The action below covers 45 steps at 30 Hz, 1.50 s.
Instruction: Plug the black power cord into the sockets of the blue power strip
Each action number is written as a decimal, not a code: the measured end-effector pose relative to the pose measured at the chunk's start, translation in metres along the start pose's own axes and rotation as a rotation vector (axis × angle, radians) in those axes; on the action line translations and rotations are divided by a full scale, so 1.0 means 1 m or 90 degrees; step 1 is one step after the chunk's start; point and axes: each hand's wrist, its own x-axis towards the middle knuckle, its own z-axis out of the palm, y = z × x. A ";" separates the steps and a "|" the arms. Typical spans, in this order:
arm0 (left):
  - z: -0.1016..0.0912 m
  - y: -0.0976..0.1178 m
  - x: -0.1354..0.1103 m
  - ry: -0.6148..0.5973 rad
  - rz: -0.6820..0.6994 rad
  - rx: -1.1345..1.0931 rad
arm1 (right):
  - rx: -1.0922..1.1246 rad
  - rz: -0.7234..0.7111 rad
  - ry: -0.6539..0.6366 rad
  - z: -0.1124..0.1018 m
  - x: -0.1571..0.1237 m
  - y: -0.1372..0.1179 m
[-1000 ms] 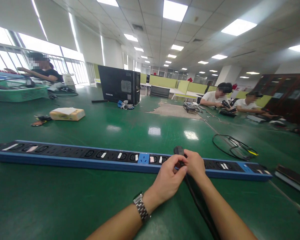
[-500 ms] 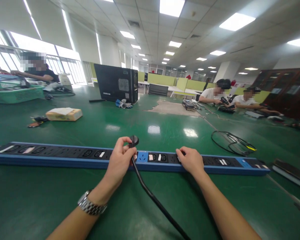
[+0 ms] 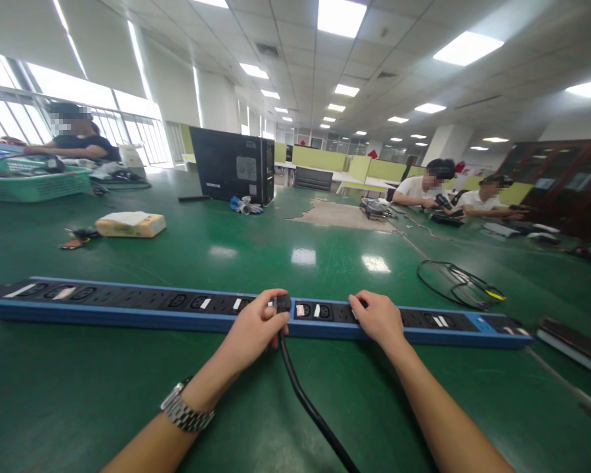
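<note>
A long blue and black power strip lies across the green table in front of me. My left hand, with a metal watch on the wrist, is closed round a black plug and holds it against the strip near its middle. The plug's black cable runs back toward me. My right hand rests on top of the strip a little to the right, fingers curled over its edge, pressing it down.
A coiled black cable lies at the right, a dark flat bar at the far right. A tissue box, a green basket and a black computer case stand farther back. Other people sit at the left and right.
My left hand took the plug from the right part of the strip, lifted it leftward, then lowered it onto the strip's middle. My right hand let go of it and settled on the strip.
</note>
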 end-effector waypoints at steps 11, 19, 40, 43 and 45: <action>-0.001 -0.008 -0.001 -0.018 -0.017 0.112 | -0.004 -0.007 0.009 0.001 0.000 0.001; 0.001 -0.008 -0.004 0.013 -0.003 0.151 | 0.004 -0.014 0.010 0.001 -0.001 0.001; 0.010 -0.011 -0.006 0.059 0.103 -0.020 | 0.038 -0.016 -0.011 -0.001 0.000 0.002; 0.007 -0.006 -0.009 0.100 0.182 -0.060 | 0.039 -0.018 -0.005 -0.001 -0.001 0.002; 0.002 -0.002 -0.012 0.162 0.251 -0.016 | 0.039 -0.021 -0.003 0.000 -0.001 0.003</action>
